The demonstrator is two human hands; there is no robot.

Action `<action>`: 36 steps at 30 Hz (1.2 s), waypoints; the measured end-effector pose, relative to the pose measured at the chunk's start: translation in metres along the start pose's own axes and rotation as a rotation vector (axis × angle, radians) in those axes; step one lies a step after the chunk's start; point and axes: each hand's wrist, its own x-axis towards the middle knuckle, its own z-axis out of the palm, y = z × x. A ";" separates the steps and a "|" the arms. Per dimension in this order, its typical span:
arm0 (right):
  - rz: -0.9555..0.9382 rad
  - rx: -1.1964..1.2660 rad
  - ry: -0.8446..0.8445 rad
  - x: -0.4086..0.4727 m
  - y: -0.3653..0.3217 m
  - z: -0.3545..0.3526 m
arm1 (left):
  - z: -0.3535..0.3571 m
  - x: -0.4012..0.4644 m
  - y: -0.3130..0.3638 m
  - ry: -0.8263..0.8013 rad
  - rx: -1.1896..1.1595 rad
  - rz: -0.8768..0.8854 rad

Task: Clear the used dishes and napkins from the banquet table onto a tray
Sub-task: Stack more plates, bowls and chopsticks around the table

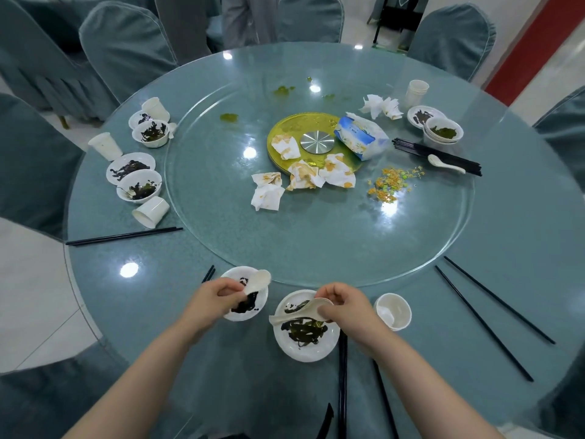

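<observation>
— Left grip (221,294)?
— Curled round a white spoon (258,280), held over a small white plate (245,313) smeared with dark sauce, at the near edge of the bench (196,315).
— Right grip (346,307)?
— Pinching a second white spoon (294,313), tilted above a larger plate (305,339) with dark greens and sauce.
— Beside that?
— A white cup (393,311), just right of the right grip; black chopsticks (482,321) further right, well apart.
— Napkins?
— Stained, crumpled napkins (300,177) on the glass turntable (316,236), by a gold disc (278,129); a blue tissue pack (361,134) touching it.
— Far left?
— Dirty bowls (139,185) and cups (150,212), one cup on its side.
</observation>
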 end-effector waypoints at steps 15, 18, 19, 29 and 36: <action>0.015 0.112 0.071 -0.019 0.017 -0.016 | 0.075 -0.039 0.023 -0.355 -0.004 0.092; 0.031 0.139 0.069 -0.018 0.021 -0.018 | 0.079 -0.046 0.026 -0.373 -0.034 0.116; 0.039 0.142 0.068 -0.018 0.023 -0.018 | 0.080 -0.048 0.026 -0.383 -0.040 0.121; 0.090 0.151 0.098 -0.021 0.033 -0.015 | 0.083 -0.054 0.020 -0.495 -0.056 0.095; 0.100 0.069 0.086 -0.022 0.050 -0.002 | 0.072 -0.047 -0.002 -0.391 0.339 0.153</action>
